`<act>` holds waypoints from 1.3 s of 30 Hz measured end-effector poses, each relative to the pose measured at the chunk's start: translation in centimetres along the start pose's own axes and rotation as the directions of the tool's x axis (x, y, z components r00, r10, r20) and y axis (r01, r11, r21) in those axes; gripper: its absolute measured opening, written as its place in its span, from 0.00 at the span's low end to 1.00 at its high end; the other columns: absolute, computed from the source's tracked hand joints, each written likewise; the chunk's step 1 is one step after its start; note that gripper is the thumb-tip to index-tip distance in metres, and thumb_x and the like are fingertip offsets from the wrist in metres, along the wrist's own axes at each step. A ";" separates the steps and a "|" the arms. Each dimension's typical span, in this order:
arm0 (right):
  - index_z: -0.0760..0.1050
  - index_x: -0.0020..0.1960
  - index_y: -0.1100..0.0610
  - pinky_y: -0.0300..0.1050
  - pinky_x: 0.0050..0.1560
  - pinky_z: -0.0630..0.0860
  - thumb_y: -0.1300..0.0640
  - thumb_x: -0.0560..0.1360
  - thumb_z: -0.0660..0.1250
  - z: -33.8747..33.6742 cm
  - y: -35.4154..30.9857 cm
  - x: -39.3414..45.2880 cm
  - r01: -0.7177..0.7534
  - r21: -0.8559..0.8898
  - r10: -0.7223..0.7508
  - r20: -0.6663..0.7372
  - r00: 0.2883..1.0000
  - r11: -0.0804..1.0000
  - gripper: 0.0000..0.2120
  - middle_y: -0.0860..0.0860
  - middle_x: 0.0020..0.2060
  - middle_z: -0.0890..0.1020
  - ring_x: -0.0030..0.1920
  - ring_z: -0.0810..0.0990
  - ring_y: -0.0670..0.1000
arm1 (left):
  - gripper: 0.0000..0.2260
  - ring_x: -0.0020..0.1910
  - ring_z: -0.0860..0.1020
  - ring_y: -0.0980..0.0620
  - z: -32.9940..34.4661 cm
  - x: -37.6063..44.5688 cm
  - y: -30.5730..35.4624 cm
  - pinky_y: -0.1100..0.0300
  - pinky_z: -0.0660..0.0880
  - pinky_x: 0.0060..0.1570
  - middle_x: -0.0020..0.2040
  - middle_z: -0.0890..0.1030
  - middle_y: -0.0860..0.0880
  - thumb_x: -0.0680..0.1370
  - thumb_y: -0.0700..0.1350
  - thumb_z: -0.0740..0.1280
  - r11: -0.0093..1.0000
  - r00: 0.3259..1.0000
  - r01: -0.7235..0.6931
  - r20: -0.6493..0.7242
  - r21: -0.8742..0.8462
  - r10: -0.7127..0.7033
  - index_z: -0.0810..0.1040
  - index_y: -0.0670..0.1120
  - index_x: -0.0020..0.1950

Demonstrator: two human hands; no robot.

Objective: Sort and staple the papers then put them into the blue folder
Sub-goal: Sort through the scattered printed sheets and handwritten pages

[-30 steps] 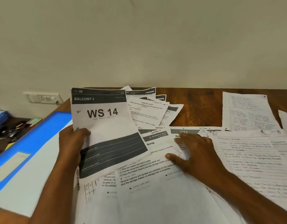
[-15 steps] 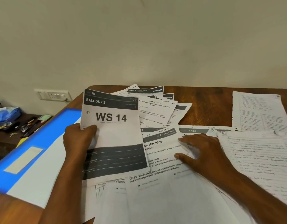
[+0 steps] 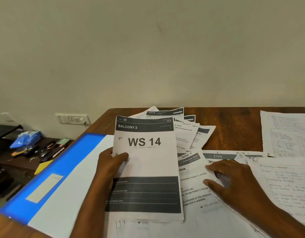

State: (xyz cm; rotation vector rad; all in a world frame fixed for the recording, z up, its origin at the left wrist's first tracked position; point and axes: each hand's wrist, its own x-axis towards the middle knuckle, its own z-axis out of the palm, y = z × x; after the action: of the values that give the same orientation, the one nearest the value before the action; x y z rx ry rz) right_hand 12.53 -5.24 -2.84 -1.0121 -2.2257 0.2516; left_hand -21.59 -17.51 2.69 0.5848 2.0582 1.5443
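Two hands work over a spread of papers on the wooden counter (image 3: 234, 131). Left hand (image 3: 110, 164) grips a printed stack headed "WS 14" (image 3: 148, 169) at its left edge, thumb curled over the front of the top sheet and the other fingers hidden behind it; the stack stands tilted up off the counter. Right hand (image 3: 234, 182) rests on the loose printed sheets (image 3: 194, 182) just right of that stack, its fingers (image 3: 211, 168) spread and fairly straight, pressing down on the paper, thumb tip touching a sheet too. Beyond the left hand's fingers a fan of more printed pages (image 3: 186, 133) lies against the back of the counter. To the right of the right hand's fingers lie handwritten pages (image 3: 285, 182), with another handwritten sheet (image 3: 285, 133) farther back. Left of the left hand's fingers the blue folder (image 3: 62, 162) lies open on the counter's edge, a white sheet inside it. Past the folder, a lower side shelf (image 3: 19, 162) carries pens and a blue packet (image 3: 26, 139).
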 end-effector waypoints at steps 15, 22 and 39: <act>0.89 0.51 0.49 0.47 0.52 0.82 0.56 0.63 0.86 -0.8 -0.8 -0.6 -0.109 0.174 0.112 -0.003 0.994 0.979 0.17 0.40 0.46 0.87 0.45 0.83 0.38 | 0.16 0.52 0.82 0.41 1.2 -1.1 -0.2 0.45 0.79 0.61 0.61 0.82 0.46 0.77 0.41 0.76 0.990 0.989 0.033 0.136 0.140 -0.052 0.79 0.45 0.63; 0.88 0.50 0.49 0.28 0.45 0.78 0.63 0.69 0.82 -1.7 -0.9 -0.3 -0.243 0.349 0.252 0.018 0.967 0.905 0.14 0.38 0.38 0.86 0.44 0.84 0.40 | 0.18 0.49 0.85 0.38 -0.1 -0.9 -0.2 0.38 0.82 0.58 0.56 0.86 0.41 0.72 0.45 0.77 0.986 0.998 -0.019 -0.061 0.166 0.030 0.84 0.42 0.61; 0.86 0.55 0.59 0.58 0.57 0.83 0.66 0.74 0.75 -4.1 0.3 2.3 -0.408 0.857 0.560 0.178 0.809 0.316 0.10 0.55 0.48 0.89 0.50 0.88 0.60 | 0.15 0.51 0.80 0.37 0.3 -0.5 0.8 0.42 0.77 0.58 0.59 0.82 0.40 0.77 0.35 0.71 0.984 0.999 0.049 0.003 -0.170 -0.049 0.77 0.43 0.63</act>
State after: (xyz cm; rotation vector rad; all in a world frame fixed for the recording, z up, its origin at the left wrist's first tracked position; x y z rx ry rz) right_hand 14.28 -3.80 1.30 -0.9857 -1.2062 1.3954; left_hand -20.97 -17.37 3.49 0.4658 1.9029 1.6716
